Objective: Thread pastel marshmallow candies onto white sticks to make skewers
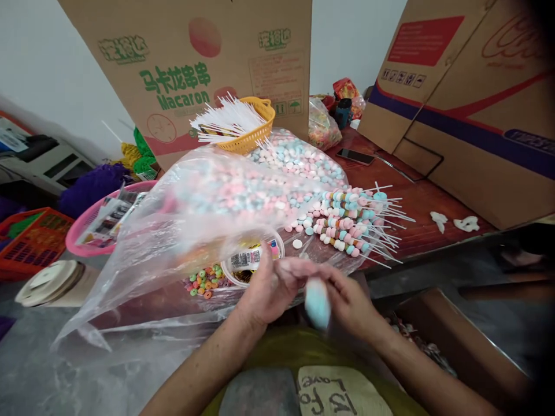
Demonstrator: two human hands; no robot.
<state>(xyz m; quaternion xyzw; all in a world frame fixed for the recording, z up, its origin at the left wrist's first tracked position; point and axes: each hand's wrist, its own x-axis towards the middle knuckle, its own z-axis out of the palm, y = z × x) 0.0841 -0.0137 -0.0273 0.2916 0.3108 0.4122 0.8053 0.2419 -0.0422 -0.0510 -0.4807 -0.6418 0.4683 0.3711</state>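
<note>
In the head view my left hand (277, 286) has its palm turned up, thumb raised and fingers stretched toward my right hand, with nothing visible in the palm. My right hand (349, 297) has its fingers closed, touching the left fingertips. A light-blue and white marshmallow piece (318, 303), blurred by motion, hangs at the right fingers; whether a stick runs through it I cannot tell. Beyond the hands lies a round clear tub (277, 245) with a label. Coloured candy rings (208, 280) lie to its left. Finished-looking marshmallow skewers (347, 222) on white sticks are piled to the right.
A big clear plastic bag (143, 248) spills pink, blue and white marshmallows (299, 162). Behind it a yellow basket (255, 136) holds white sticks. Large cardboard boxes (234, 34) stand at the back and right. A phone (355, 156) and crumpled tissues (466, 223) lie on the table.
</note>
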